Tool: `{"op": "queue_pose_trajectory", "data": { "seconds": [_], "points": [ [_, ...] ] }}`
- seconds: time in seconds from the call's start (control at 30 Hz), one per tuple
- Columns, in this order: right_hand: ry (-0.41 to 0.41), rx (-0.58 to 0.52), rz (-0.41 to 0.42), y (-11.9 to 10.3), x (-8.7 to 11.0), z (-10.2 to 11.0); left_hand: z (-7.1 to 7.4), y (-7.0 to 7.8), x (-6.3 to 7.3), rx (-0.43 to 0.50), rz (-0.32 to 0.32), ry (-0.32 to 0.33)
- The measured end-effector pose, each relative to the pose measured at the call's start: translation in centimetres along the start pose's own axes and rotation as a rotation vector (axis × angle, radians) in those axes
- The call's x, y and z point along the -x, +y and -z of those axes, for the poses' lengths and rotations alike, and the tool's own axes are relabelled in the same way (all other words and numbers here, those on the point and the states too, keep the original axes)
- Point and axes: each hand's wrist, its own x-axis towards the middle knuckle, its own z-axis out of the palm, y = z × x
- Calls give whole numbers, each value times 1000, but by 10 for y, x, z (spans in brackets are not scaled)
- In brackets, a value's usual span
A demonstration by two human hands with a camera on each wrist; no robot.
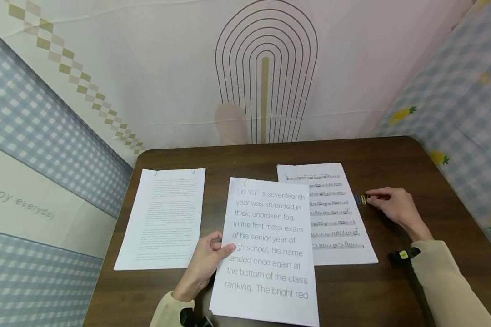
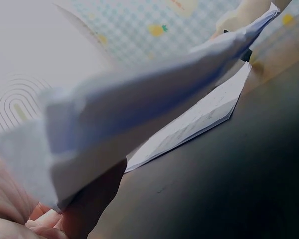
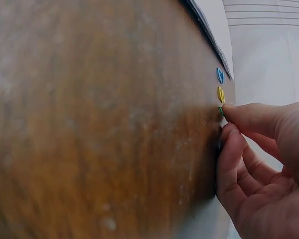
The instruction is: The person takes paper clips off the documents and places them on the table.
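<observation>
My left hand [image 1: 206, 259] grips a stack of printed sheets [image 1: 266, 250] by its left edge, thumb over the front. This stack is raised and tilted toward me, with a yellow paper clip [image 1: 245, 182] on its top edge. At the right, my right hand [image 1: 394, 206] has thumb and index fingertips at a green paper clip [image 3: 222, 111], pinching it low over the table. Beside it lie a yellow paper clip [image 3: 221, 94] and a blue paper clip [image 3: 220, 75] in a row. In the left wrist view the held sheets [image 2: 139, 99] show edge-on and blurred.
Sheets of music [image 1: 331, 213] lie at the right, partly covered by the held stack. Another text stack [image 1: 167, 218] with two clips at its top edge lies at the left. All this is on a dark wooden table [image 1: 245, 159] before a patterned cloth [image 1: 180, 68].
</observation>
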Motion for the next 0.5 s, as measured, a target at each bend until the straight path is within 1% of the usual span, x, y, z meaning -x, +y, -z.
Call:
{"op": "queue_pose_trajectory", "data": {
  "seconds": [0.2,0.5],
  "points": [
    [0,8,6,0,-1,-1,0,0,1,4,1,9],
    [-24,21,23,-1,-2,1,-1,-1,1,4,-5,11]
  ]
}}
